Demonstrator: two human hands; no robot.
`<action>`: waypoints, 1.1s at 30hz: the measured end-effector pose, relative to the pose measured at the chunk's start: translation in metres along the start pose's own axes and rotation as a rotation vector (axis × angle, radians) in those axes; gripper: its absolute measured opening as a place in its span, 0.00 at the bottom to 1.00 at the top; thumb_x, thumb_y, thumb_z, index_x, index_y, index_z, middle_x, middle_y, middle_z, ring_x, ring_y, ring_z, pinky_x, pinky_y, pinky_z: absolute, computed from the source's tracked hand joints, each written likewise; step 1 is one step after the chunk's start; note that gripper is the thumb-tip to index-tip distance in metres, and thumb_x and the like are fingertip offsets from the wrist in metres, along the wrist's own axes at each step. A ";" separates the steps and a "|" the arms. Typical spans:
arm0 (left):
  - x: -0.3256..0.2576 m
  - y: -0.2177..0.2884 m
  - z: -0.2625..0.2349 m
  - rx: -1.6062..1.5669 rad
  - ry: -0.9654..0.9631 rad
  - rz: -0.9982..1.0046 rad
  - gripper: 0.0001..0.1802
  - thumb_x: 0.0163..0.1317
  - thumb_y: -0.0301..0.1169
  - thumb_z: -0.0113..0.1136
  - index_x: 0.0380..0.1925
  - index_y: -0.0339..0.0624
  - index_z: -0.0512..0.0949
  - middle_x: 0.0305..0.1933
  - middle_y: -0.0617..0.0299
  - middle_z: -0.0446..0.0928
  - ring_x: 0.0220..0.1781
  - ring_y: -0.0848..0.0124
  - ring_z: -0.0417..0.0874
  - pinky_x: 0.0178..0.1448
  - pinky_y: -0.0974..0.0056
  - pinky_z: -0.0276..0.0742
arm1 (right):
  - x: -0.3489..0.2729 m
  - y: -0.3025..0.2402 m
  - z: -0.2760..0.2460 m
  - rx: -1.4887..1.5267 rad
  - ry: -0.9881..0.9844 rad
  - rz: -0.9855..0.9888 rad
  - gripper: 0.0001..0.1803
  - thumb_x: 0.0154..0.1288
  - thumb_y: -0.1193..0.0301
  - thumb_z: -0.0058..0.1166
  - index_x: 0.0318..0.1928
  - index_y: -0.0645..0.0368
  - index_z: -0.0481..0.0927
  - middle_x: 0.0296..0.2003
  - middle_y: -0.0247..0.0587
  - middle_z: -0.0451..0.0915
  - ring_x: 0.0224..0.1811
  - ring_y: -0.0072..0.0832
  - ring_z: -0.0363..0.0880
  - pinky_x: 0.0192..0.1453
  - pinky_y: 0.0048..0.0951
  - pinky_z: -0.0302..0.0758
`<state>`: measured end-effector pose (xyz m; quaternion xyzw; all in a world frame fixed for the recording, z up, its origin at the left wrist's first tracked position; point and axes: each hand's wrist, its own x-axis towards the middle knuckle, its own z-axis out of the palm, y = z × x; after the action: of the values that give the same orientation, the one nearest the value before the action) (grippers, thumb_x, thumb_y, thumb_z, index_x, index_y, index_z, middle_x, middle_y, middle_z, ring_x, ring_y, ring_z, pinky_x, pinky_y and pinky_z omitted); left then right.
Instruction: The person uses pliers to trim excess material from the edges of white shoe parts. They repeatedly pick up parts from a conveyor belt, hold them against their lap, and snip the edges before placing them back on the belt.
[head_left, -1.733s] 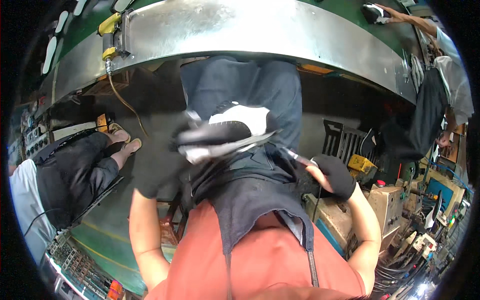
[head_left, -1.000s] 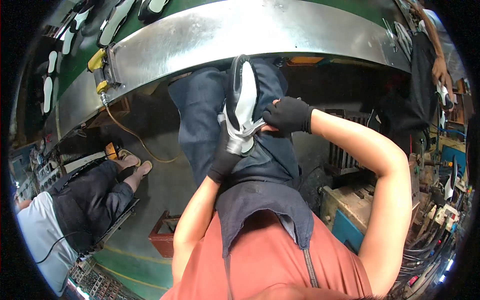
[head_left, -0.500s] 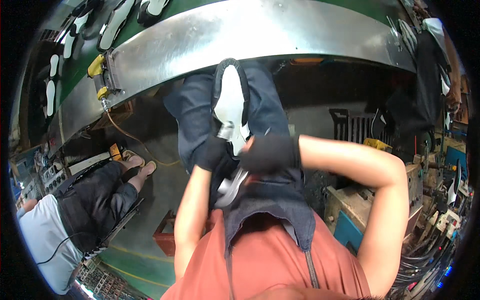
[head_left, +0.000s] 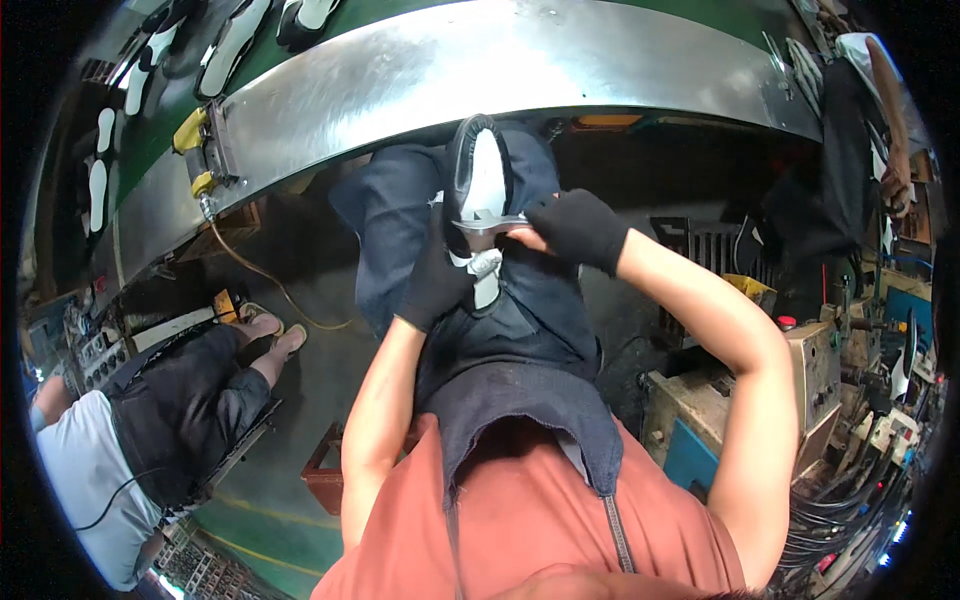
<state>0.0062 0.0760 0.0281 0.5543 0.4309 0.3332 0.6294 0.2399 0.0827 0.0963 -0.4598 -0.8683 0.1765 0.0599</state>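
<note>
Sole up across my lap lies a shoe upper on a last (head_left: 487,165), its rim black and its bottom white, with the toe end toward the metal bench. My left hand (head_left: 437,280), in a black fingerless glove, is closed on its left side; something whitish covers the thumb tip over the sole. Metal pincers (head_left: 481,224) cross the middle of the shoe, held in my right hand (head_left: 575,228), also black-gloved and closed on the handles. The jaws are at the shoe's left edge; their exact bite cannot be made out.
Ahead runs a curved metal bench edge (head_left: 400,95) beside a green belt with several shoes (head_left: 232,45). A yellow air tool (head_left: 197,150) with a hose hangs at the left. A seated co-worker (head_left: 150,440) is at left. Machinery (head_left: 740,410) and cables stand at right.
My right hand has risen and swung outward, bringing the pincers from below the shoe across its middle. The shoe has tilted and shifted slightly right, and my left hand has moved up along its side.
</note>
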 end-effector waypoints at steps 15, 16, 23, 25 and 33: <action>0.012 -0.013 0.010 0.386 0.296 0.338 0.24 0.58 0.34 0.60 0.52 0.37 0.68 0.48 0.55 0.73 0.52 0.64 0.74 0.57 0.63 0.68 | 0.002 -0.064 -0.087 0.116 -0.294 -0.134 0.24 0.64 0.52 0.47 0.28 0.62 0.80 0.23 0.54 0.78 0.27 0.46 0.81 0.34 0.41 0.76; 0.011 -0.018 0.004 0.363 0.205 0.316 0.29 0.56 0.34 0.62 0.56 0.37 0.65 0.52 0.54 0.69 0.56 0.62 0.71 0.60 0.62 0.65 | -0.002 -0.072 -0.072 0.177 -0.085 -0.301 0.23 0.63 0.52 0.48 0.27 0.61 0.80 0.23 0.53 0.79 0.27 0.45 0.81 0.34 0.41 0.77; 0.005 -0.015 -0.012 -0.391 -0.063 -0.204 0.35 0.56 0.34 0.63 0.62 0.36 0.61 0.62 0.49 0.66 0.63 0.59 0.68 0.66 0.60 0.63 | -0.043 0.003 0.002 0.206 -0.198 0.090 0.24 0.67 0.51 0.46 0.29 0.60 0.78 0.25 0.52 0.78 0.29 0.47 0.78 0.32 0.40 0.73; 0.015 -0.005 -0.007 -0.561 0.096 -0.325 0.30 0.60 0.34 0.60 0.60 0.36 0.65 0.57 0.50 0.72 0.59 0.61 0.73 0.63 0.62 0.66 | -0.051 0.000 -0.011 0.245 -0.204 0.192 0.21 0.67 0.54 0.47 0.29 0.60 0.78 0.24 0.50 0.77 0.26 0.45 0.76 0.31 0.39 0.71; 0.023 -0.015 0.005 0.327 0.193 0.129 0.20 0.59 0.28 0.57 0.52 0.34 0.72 0.48 0.54 0.78 0.50 0.63 0.78 0.55 0.62 0.71 | -0.020 -0.047 -0.081 0.535 0.036 0.118 0.17 0.65 0.59 0.53 0.31 0.62 0.78 0.24 0.50 0.75 0.28 0.45 0.75 0.33 0.36 0.70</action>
<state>0.0195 0.0927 0.0098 0.6410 0.5014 0.3498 0.4641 0.2358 0.0626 0.1900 -0.4805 -0.7611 0.3947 0.1845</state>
